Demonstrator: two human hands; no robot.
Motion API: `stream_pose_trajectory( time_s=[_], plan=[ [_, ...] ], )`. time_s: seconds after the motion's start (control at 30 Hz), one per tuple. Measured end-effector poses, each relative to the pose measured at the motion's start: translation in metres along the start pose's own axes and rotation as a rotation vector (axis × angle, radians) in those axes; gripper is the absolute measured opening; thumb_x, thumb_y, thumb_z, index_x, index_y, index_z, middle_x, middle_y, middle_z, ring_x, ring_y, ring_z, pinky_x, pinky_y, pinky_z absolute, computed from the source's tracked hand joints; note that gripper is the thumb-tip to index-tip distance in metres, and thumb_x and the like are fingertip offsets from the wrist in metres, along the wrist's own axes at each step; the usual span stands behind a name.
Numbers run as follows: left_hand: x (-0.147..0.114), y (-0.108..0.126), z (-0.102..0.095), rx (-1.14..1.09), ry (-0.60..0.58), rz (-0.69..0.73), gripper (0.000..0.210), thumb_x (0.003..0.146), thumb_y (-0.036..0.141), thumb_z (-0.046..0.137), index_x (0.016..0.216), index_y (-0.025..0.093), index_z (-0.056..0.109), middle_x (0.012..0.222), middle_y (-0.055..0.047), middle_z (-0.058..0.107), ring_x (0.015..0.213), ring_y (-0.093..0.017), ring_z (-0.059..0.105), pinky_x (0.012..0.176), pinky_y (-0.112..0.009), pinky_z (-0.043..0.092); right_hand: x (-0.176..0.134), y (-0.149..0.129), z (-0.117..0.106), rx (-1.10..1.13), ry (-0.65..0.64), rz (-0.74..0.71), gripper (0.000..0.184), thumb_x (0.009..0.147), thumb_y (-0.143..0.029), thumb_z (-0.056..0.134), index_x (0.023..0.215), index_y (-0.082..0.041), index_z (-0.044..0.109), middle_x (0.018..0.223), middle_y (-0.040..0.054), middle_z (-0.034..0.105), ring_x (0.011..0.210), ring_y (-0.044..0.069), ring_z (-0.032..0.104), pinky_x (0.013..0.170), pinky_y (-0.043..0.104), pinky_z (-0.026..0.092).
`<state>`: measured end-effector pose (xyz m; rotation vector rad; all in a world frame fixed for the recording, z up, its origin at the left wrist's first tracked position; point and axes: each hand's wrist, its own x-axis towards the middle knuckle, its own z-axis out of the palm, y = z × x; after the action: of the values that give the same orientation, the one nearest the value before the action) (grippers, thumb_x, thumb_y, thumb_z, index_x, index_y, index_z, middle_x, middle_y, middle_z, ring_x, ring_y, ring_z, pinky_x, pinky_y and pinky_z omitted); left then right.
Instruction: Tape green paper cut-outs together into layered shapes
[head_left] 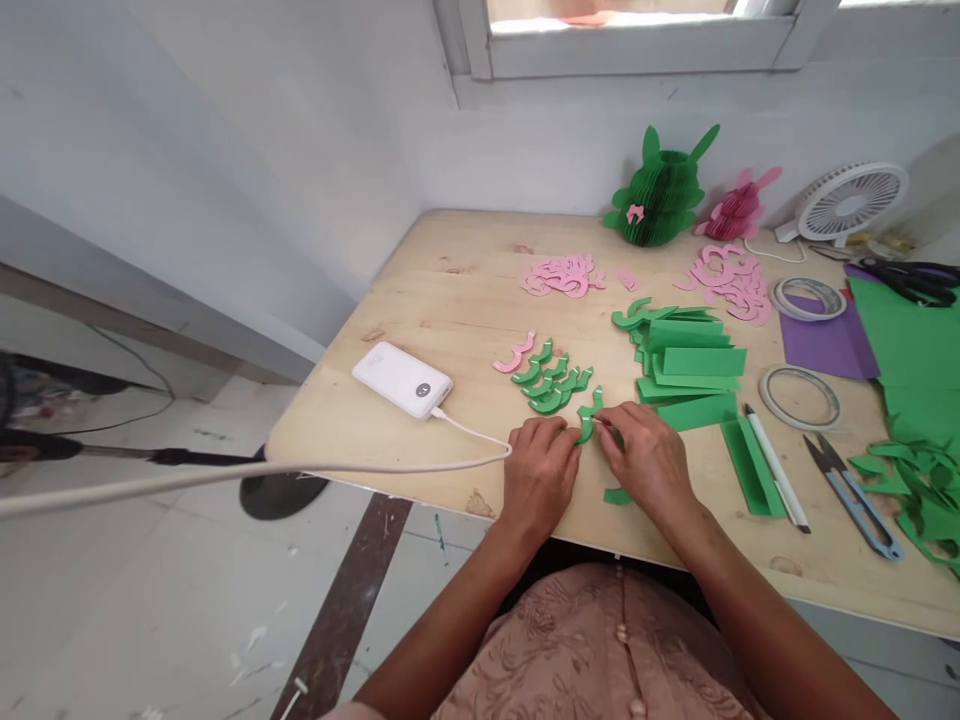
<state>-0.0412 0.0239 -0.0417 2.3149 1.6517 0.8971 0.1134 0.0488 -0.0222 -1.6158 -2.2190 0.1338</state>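
Observation:
Close to the table's front edge, a green curved paper cutout (586, 430) lies between my two hands. My left hand (541, 465) rests with bent fingers at its left side and holds it by the edge. From the right, my right hand (646, 450) pinches at the same cutout, its fingertips partly hidden. White strips show on the scalloped green cutouts (551, 375) laid out just beyond, with a pink cutout (514, 353) at their left. Partly under my right hand is a small green paper piece (617, 496).
Folded green paper strips (701, 362) lie right of my hands, near a white pen (776, 465), tape rolls (801, 397) and blue-handled snips (855, 500). A power bank (403, 379) with a cable sits left. Pink cutouts (562, 276), honeycomb paper figures (654, 195) and a fan (851, 205) stand behind.

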Motion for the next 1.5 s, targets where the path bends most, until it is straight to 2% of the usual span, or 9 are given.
stream_pose_trajectory(
  time_s=[0.47,0.77,0.97,1.17,1.5],
  plan=[
    [0.001,0.002,0.004,0.129,-0.023,0.051,0.012,0.087,0.016,0.055,0.093,0.020,0.064,0.097,-0.006,0.063,0.089,-0.022,0.054,0.075,-0.036,0.039,0.016,-0.007,0.003,-0.192,-0.078,-0.085,0.020,0.088,-0.019,0.049,0.073,-0.020,0.062,0.076,0.0076,0.065,0.077,0.021,0.055,0.066,0.032,0.032],
    [0.001,0.003,0.004,0.175,-0.027,0.061,0.013,0.089,0.017,0.053,0.092,0.021,0.065,0.090,-0.006,0.062,0.086,-0.022,0.053,0.073,-0.036,0.037,0.017,-0.006,0.002,-0.240,-0.120,-0.110,0.022,0.090,-0.020,0.048,0.075,-0.018,0.063,0.077,0.0081,0.065,0.077,0.021,0.055,0.066,0.032,0.031],
    [0.000,0.002,0.006,0.209,0.015,0.090,0.011,0.088,0.017,0.055,0.093,0.022,0.064,0.091,-0.004,0.062,0.085,-0.020,0.052,0.072,-0.035,0.037,0.020,-0.007,0.000,-0.255,-0.145,-0.120,0.019,0.090,-0.020,0.050,0.076,-0.018,0.063,0.079,0.0076,0.066,0.079,0.021,0.054,0.067,0.031,0.031],
    [0.000,0.002,0.006,0.233,0.004,0.094,0.010,0.088,0.019,0.055,0.093,0.022,0.064,0.092,-0.005,0.061,0.086,-0.020,0.052,0.073,-0.035,0.038,0.022,-0.007,0.001,-0.268,-0.171,-0.127,0.019,0.091,-0.020,0.050,0.077,-0.018,0.063,0.079,0.0064,0.066,0.079,0.020,0.055,0.067,0.030,0.031],
    [0.000,0.001,0.007,0.236,-0.004,0.105,0.009,0.088,0.018,0.056,0.090,0.021,0.063,0.088,-0.005,0.059,0.085,-0.020,0.050,0.072,-0.035,0.037,0.022,-0.011,0.003,-0.313,-0.191,-0.085,0.014,0.089,-0.018,0.051,0.081,-0.017,0.062,0.082,0.0078,0.067,0.080,0.021,0.057,0.066,0.031,0.031]
  ],
)
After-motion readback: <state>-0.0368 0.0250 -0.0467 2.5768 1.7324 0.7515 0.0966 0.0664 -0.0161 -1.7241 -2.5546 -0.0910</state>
